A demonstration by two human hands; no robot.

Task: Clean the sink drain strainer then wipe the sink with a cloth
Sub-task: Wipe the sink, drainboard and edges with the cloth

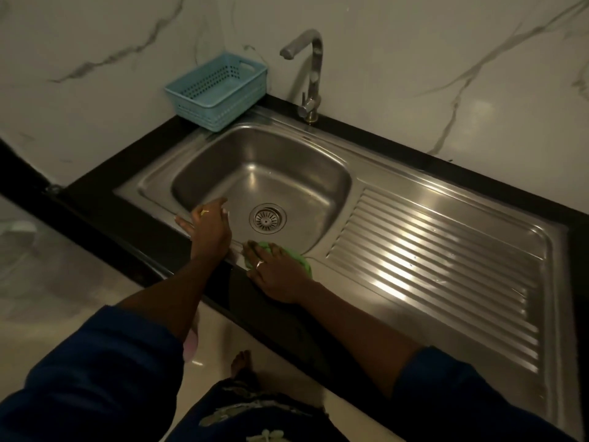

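A steel sink (261, 173) is set in a black counter, with a round drain strainer (267, 218) seated in its bottom. My right hand (276, 272) presses a green cloth (296, 255) onto the sink's front rim, just right of the bowl's near corner. My left hand (208, 226) rests on the front-left rim with its fingers spread, holding nothing.
A ribbed steel draining board (439, 269) stretches to the right of the bowl. A blue plastic basket (218, 90) stands at the back left corner. A steel tap (310, 74) rises behind the bowl. A marble wall backs the black counter (134, 215).
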